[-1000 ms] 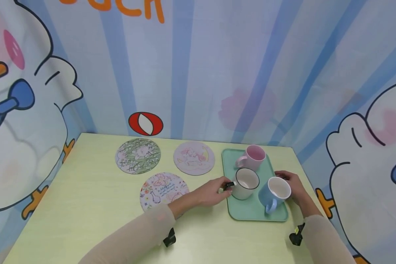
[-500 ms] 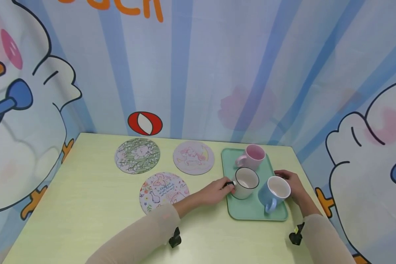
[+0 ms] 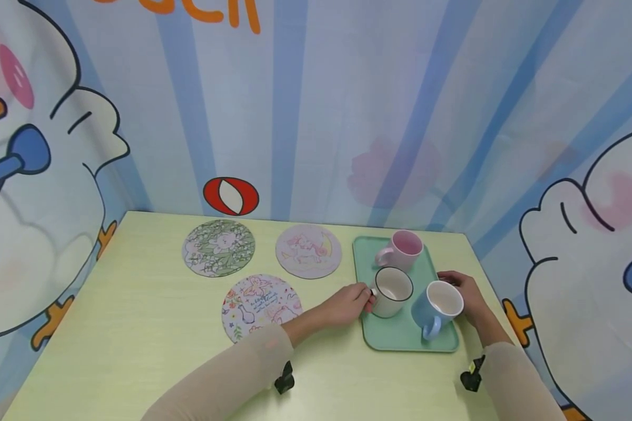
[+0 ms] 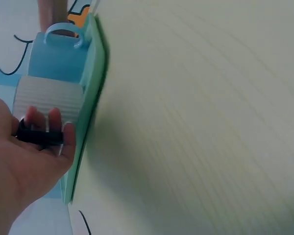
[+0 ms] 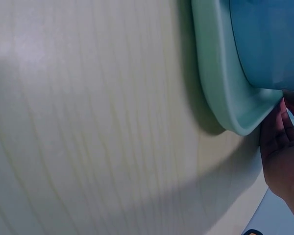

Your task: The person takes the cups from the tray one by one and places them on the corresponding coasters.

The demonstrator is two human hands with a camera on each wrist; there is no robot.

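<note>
My left hand (image 3: 344, 307) grips the black handle of a ribbed white mug (image 3: 393, 292) with a dark rim; in the left wrist view the fingers (image 4: 68, 139) curl round that handle (image 4: 41, 137). The mug stands upright on a green tray (image 3: 376, 339). My right hand (image 3: 466, 292) holds the tray's right edge beside a light blue mug (image 3: 429, 310), its fingertips partly hidden by the mug and rim. In the right wrist view, this hand (image 5: 284, 152) is just beyond the tray corner (image 5: 240, 125). A pink mug (image 3: 402, 251) sits at the tray's back.
Left of the tray, three round printed mats lie flat on the pale yellow table (image 3: 137, 327): a green floral one (image 3: 218, 248), a pink unicorn one (image 3: 309, 251) and a multicoloured one (image 3: 258, 304) partly under the left forearm. A striped cartoon curtain (image 3: 316, 117) hangs behind.
The left hand has closed further round the white mug's handle, its fingers now covering most of the black part. The left forearm shifted slightly right. The mugs, tray and right hand look unchanged.
</note>
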